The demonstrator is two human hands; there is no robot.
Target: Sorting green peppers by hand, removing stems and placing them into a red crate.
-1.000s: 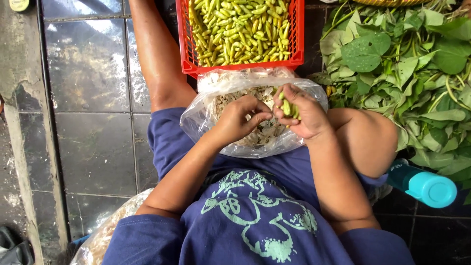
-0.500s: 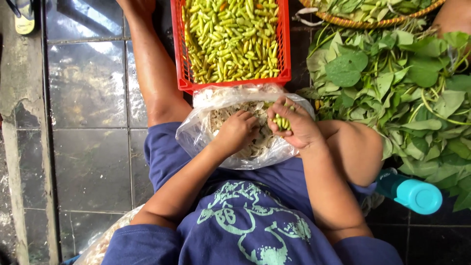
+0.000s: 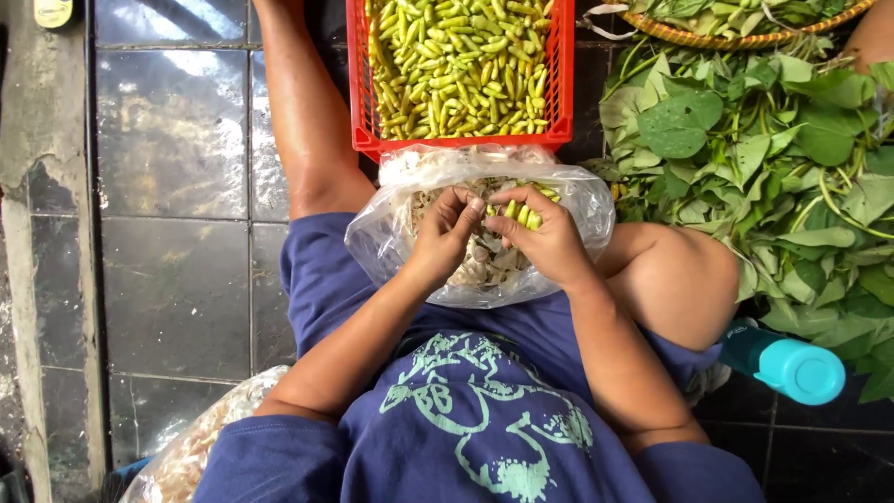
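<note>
I sit on a tiled floor with a clear plastic bag [image 3: 577, 200] of pale stems in my lap. My right hand [image 3: 549, 237] grips a small bunch of green chilies [image 3: 521, 212] above the bag. My left hand [image 3: 445, 233] pinches at the end of one of those chilies, fingertips touching the bunch. Just beyond the bag stands a red plastic crate [image 3: 458, 142] filled with several green chilies [image 3: 456, 65].
A heap of green leafy stems [image 3: 773, 168] lies at my right, with a woven basket [image 3: 745, 37] behind it. A teal bottle [image 3: 787, 361] rests by my right knee. Another plastic bag [image 3: 200, 447] sits at my lower left. Dark wet tiles [image 3: 172, 251] spread to the left.
Both hands have stayed over the bag, and the left fingers have closed in on the chilies held by the right hand. The view has shifted slightly.
</note>
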